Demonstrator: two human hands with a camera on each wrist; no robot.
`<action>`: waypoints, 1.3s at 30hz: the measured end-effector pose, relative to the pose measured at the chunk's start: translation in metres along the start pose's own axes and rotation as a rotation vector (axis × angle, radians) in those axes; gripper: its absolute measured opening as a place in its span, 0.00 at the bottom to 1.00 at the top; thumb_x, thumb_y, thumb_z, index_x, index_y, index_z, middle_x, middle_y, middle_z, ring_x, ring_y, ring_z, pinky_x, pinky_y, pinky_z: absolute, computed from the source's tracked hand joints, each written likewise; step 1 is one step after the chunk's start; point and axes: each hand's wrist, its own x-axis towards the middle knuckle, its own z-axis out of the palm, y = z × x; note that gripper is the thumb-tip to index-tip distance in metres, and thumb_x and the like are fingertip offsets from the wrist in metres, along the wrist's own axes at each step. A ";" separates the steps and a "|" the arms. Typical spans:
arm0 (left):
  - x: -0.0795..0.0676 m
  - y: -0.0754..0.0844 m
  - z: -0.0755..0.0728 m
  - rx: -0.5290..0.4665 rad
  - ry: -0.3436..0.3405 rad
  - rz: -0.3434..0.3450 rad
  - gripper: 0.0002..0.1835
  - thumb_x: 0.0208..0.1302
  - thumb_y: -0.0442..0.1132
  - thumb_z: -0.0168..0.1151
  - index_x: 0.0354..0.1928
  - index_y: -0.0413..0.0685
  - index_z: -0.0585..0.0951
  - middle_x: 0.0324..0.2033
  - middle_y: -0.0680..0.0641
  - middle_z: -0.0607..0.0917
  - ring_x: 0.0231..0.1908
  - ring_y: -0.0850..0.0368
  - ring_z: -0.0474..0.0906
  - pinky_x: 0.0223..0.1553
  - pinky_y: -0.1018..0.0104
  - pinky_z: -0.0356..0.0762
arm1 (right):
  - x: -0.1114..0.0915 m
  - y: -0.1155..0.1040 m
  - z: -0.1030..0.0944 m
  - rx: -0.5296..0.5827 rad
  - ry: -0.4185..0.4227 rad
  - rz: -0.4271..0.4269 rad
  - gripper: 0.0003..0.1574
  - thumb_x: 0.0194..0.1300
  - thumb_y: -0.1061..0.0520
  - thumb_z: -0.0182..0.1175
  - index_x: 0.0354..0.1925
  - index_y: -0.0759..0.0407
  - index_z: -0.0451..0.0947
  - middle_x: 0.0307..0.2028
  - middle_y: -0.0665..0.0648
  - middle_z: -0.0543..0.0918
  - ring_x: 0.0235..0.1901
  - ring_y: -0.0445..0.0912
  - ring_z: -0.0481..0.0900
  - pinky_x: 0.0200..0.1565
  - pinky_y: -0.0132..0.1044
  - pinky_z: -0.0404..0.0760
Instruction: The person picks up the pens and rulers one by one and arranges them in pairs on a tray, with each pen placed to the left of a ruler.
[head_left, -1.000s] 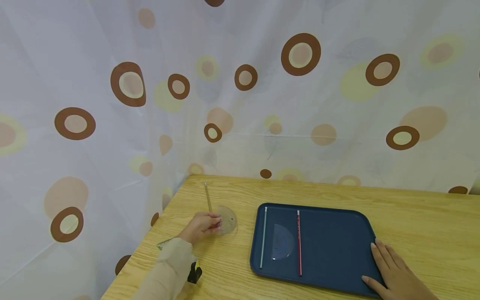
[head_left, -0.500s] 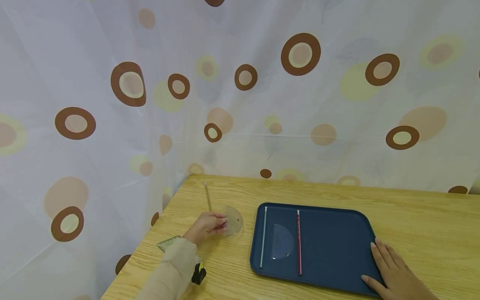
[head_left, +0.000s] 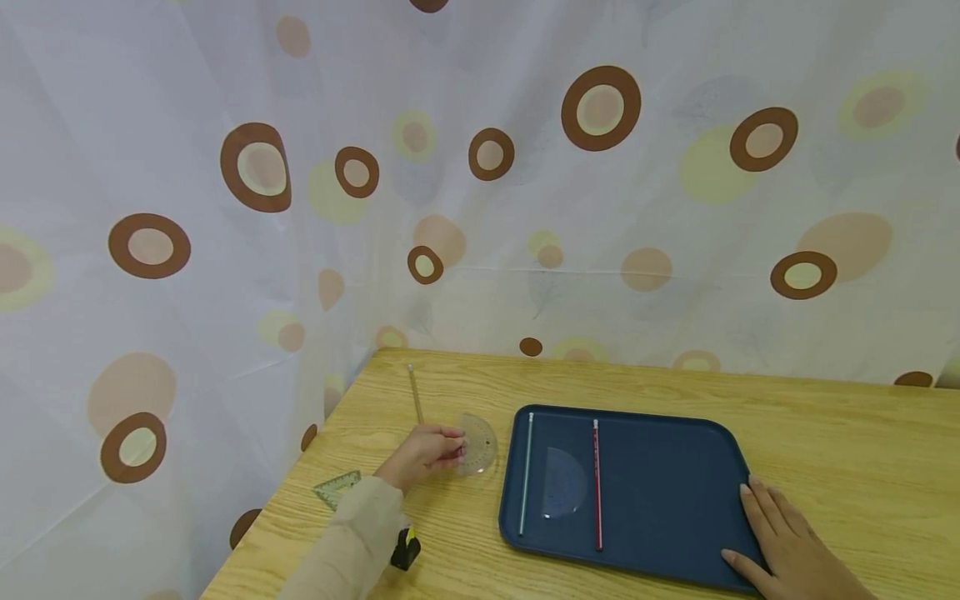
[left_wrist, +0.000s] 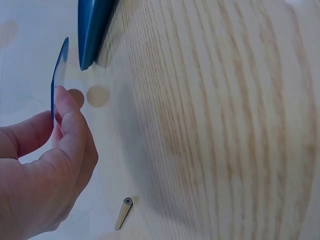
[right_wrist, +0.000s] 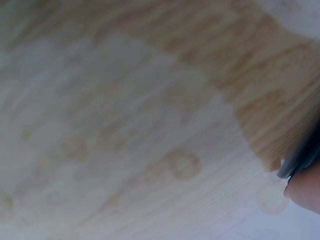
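Observation:
A clear protractor [head_left: 482, 446] is pinched at its straight side between the thumb and fingers of my left hand [head_left: 424, 454]. In the left wrist view the protractor [left_wrist: 60, 67] appears nearly edge-on, raised above the tabletop. Just to its right lies the dark blue tray [head_left: 667, 483]. On the tray's left half are a pale green pencil [head_left: 527, 475], a second clear protractor [head_left: 566, 485] and a red pencil [head_left: 597, 492]. My right hand [head_left: 787, 542] rests with straight fingers on the tray's right rim; the right wrist view catches only a fingertip [right_wrist: 305, 189] there.
Beyond my left hand lies a plain wooden pencil [head_left: 416, 395]. A greenish clear set square [head_left: 337, 488] and a small black-and-yellow object [head_left: 406, 548] lie beside the left sleeve [head_left: 352, 533]. A patterned curtain [head_left: 480, 208] hangs behind the wooden table [head_left: 840, 425].
My left hand has moved right toward the tray with the protractor, and more of the set square shows behind the sleeve. The black-and-yellow object has shifted slightly right. The right hand stays put.

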 end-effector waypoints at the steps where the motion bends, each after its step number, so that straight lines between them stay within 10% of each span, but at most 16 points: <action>1: 0.000 0.000 0.000 -0.002 -0.003 -0.001 0.12 0.65 0.25 0.50 0.48 0.28 0.75 0.29 0.46 0.80 0.28 0.61 0.75 0.33 0.74 0.79 | 0.000 0.001 0.001 -0.004 0.002 -0.001 0.57 0.64 0.41 0.54 0.68 0.77 0.36 0.66 0.80 0.50 0.67 0.53 0.12 0.52 0.24 0.05; 39: -0.007 0.002 0.030 0.033 -0.086 0.029 0.13 0.64 0.25 0.51 0.50 0.26 0.74 0.30 0.46 0.80 0.28 0.61 0.75 0.33 0.72 0.79 | 0.000 0.000 0.000 -0.055 0.035 -0.024 0.58 0.63 0.42 0.55 0.68 0.77 0.36 0.65 0.80 0.53 0.62 0.36 0.07 0.56 0.26 0.06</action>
